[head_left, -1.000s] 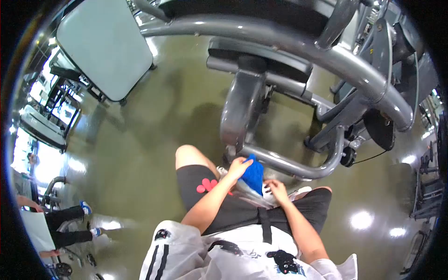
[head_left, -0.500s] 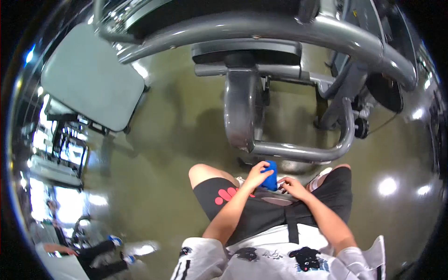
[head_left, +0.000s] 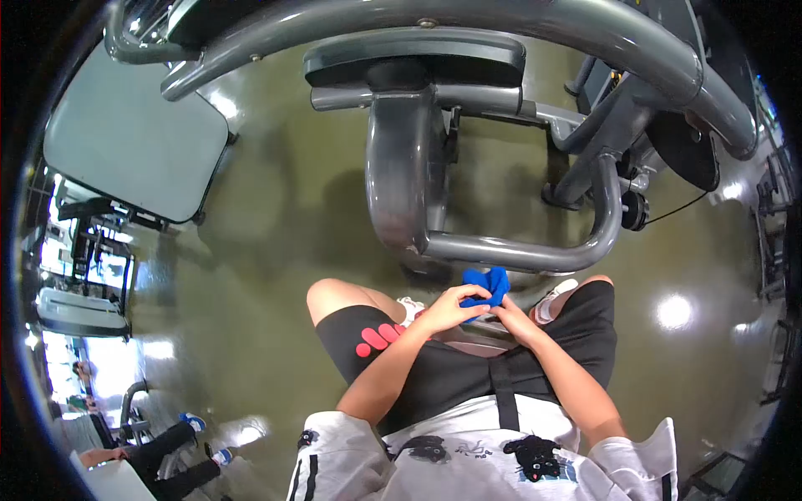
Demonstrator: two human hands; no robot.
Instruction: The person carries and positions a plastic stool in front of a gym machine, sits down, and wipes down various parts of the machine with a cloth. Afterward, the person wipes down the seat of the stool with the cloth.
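A bunched blue cloth (head_left: 494, 284) is between my two hands, above my lap and close to the machine's lower bar. My left hand (head_left: 452, 309) pinches its near left side, fingers closed on it. From the right, my right hand (head_left: 515, 321) reaches the cloth's lower edge, and its fingertips are partly hidden behind the cloth. Black shorts with a red pattern (head_left: 383, 336) cover my thighs.
The grey curved frame of a gym machine (head_left: 518, 252) stands just in front, with a padded seat (head_left: 415, 63) beyond. A pale board on a stand (head_left: 134, 134) is at the upper left. Another person's legs (head_left: 171, 447) show at the lower left.
The blue cloth has gone from hanging flat to bunched up. My right hand has moved left onto it, close to my left hand. The view has shifted.
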